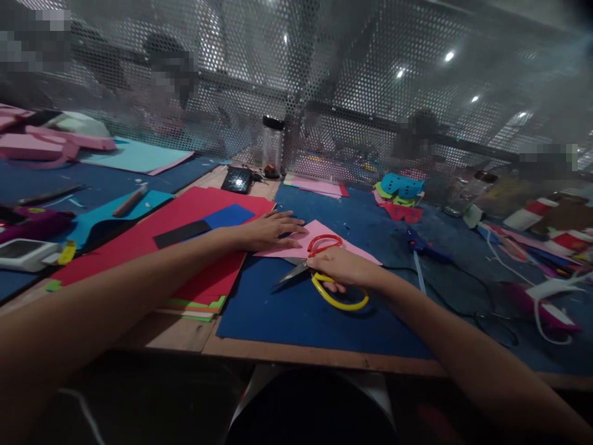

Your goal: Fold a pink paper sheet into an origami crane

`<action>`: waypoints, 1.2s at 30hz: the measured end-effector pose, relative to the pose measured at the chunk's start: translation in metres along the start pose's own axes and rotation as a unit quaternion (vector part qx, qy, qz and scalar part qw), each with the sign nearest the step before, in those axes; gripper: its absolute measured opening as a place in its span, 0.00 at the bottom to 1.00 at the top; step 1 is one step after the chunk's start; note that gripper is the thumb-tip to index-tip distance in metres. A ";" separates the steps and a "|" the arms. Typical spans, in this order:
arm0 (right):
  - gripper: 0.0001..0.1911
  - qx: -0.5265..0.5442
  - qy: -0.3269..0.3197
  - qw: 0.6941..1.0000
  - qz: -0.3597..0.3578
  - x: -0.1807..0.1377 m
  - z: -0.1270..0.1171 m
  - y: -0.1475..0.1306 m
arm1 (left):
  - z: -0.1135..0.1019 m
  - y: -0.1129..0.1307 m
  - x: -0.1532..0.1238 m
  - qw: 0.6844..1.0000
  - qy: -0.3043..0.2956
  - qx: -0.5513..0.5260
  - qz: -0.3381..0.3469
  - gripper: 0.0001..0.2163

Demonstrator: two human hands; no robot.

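A pair of scissors (296,271) with one red and one yellow handle loop is in my right hand (347,267). Its fingers curl about the pivot and handles, and the blades point left, spread slightly apart. Under the red loop lies a pink sheet (296,247) with a pointed top edge, on the blue mat (264,303). My left hand (266,232) rests palm down with fingers stretched out, the fingertips over the pink sheet's left part. Beneath my left wrist are a stack of red sheets (213,272), a blue piece (231,216) and a black strip (181,235).
At the back stand a clear jar (272,148) and a phone (237,180), before a perforated metal screen (231,80). Right lie a blue glue gun (428,249) with its cord and cut foam shapes (401,185). A cutter (131,201) is on the left.
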State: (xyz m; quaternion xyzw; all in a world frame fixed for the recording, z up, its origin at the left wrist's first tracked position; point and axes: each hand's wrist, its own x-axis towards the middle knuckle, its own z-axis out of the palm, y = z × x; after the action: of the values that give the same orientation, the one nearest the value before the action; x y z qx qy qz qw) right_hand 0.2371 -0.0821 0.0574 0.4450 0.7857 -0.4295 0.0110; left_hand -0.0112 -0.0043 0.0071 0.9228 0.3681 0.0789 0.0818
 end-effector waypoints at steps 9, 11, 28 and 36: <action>0.24 0.011 0.008 1.000 0.004 0.005 0.002 0.002 | -0.001 0.002 0.000 1.000 -0.006 0.017 0.001 0.29; 0.24 0.009 0.003 1.000 -0.006 0.006 0.002 0.003 | -0.001 0.002 0.000 1.000 -0.007 0.021 0.000 0.29; 0.26 0.009 -0.005 1.000 0.009 0.003 0.002 -0.001 | -0.009 0.014 -0.004 1.000 -0.023 0.007 -0.020 0.31; 0.26 0.009 0.000 1.000 0.016 0.005 0.003 -0.001 | -0.012 0.020 -0.004 0.999 -0.026 0.021 -0.022 0.30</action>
State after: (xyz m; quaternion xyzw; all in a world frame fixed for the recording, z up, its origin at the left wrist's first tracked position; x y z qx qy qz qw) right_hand 0.2321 -0.0808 0.0544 0.4572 0.7749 -0.4363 0.0140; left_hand -0.0033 -0.0203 0.0222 0.9179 0.3872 0.0453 0.0737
